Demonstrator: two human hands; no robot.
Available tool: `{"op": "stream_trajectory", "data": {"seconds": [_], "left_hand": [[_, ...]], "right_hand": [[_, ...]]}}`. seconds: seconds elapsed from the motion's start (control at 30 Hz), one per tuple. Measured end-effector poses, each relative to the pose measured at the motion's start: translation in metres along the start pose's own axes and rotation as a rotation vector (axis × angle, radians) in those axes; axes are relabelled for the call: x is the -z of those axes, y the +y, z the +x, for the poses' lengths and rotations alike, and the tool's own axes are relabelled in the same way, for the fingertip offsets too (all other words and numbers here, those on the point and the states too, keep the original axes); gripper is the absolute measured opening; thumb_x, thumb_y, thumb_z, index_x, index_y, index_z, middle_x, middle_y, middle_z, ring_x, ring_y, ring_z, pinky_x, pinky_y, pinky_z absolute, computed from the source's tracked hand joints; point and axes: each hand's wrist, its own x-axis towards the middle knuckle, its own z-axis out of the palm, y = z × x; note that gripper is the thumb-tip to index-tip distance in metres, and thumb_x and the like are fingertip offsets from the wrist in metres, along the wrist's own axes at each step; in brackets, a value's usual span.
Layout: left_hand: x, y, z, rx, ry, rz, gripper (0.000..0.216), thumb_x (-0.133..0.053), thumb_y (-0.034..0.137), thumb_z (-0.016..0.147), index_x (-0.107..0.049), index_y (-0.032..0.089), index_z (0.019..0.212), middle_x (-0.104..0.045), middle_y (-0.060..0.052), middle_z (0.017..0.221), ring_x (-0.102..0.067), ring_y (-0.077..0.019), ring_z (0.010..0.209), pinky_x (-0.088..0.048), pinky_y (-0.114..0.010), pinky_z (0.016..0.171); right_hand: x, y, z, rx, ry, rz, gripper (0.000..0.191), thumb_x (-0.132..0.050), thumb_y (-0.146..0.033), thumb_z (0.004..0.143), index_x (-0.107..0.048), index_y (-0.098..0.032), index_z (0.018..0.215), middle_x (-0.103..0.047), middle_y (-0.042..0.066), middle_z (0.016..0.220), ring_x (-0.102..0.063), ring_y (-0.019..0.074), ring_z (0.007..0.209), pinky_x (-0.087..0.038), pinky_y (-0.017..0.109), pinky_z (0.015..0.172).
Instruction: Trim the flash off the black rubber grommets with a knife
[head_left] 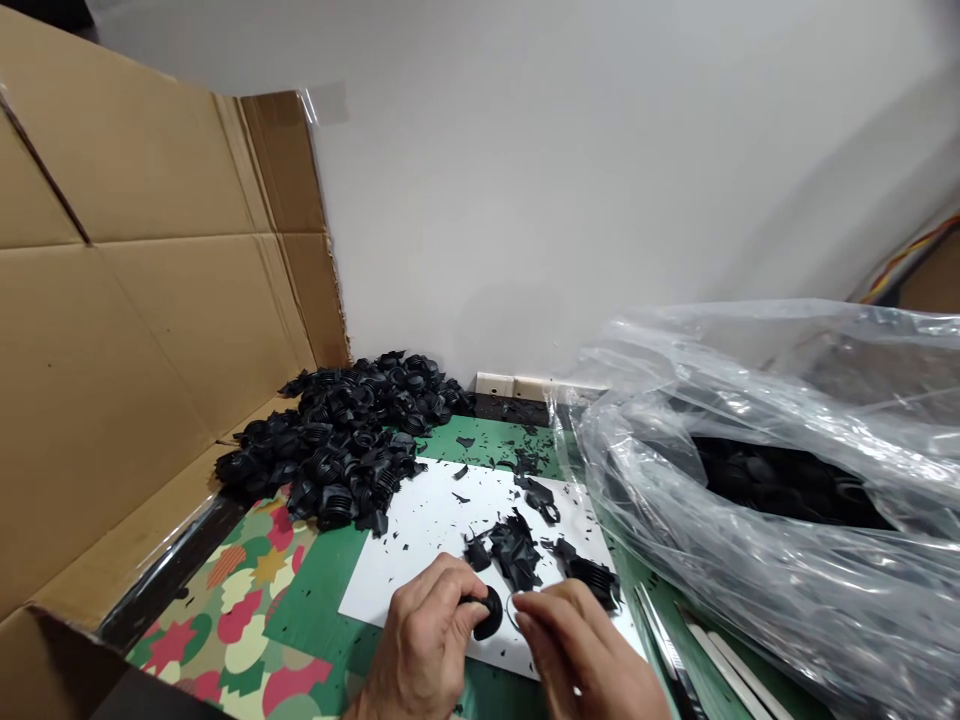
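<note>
My left hand [427, 630] is closed around a small round black rubber part [489, 614], its curved rim facing right. Close beside it, my right hand [589, 645] is pinched shut. A thin dark loop shows at its fingertips, but what they grip is too small to make out. Both hands are over a white sheet [405, 570]. On the sheet just beyond them lie torn black rubber scraps [514, 552] and a ribbed black piece [594, 580].
A large heap of ribbed black rubber parts [352, 430] rests at the left back, beside a cardboard box wall [150, 300]. On the right, a clear plastic bag [660, 480] holds black parts. Tweezers [667, 650] and pale sticks [731, 665] lie near it. Crumbs dot the green mat [322, 590].
</note>
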Motion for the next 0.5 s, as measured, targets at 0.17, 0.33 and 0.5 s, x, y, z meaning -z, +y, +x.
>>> {"op": "stream_trajectory", "data": {"seconds": [0.17, 0.33, 0.5], "left_hand": [[0.001, 0.002, 0.003, -0.092, -0.004, 0.064, 0.020, -0.044, 0.003, 0.082, -0.058, 0.017, 0.081, -0.060, -0.004, 0.070, -0.059, -0.0156, 0.062, -0.046, -0.022, 0.054], [-0.001, 0.001, 0.002, -0.120, -0.007, 0.118, 0.022, -0.041, 0.003, 0.083, -0.058, 0.018, 0.080, -0.059, -0.004, 0.068, -0.059, -0.0159, 0.061, -0.046, -0.023, 0.053], [-0.002, -0.001, 0.000, -0.132, -0.013, 0.170, 0.025, -0.039, 0.002, 0.082, -0.057, 0.019, 0.080, -0.059, -0.003, 0.067, -0.059, -0.0164, 0.060, -0.046, -0.023, 0.052]], "right_hand": [[-0.020, -0.002, 0.007, 0.034, -0.067, -0.052, 0.031, -0.032, -0.022, 0.095, -0.058, -0.021, 0.079, -0.053, 0.002, 0.069, -0.056, 0.0121, 0.053, -0.045, 0.021, 0.053], [-0.016, 0.005, 0.008, 0.124, -0.077, -0.233, 0.044, -0.024, -0.029, 0.099, -0.058, -0.023, 0.071, -0.052, 0.000, 0.063, -0.052, 0.0103, 0.041, -0.036, 0.020, 0.040], [-0.005, 0.004, 0.017, 0.246, -0.253, -0.336, 0.029, -0.035, -0.018, 0.093, -0.057, -0.024, 0.075, -0.056, 0.000, 0.066, -0.056, 0.0114, 0.044, -0.033, 0.022, 0.039]]}}
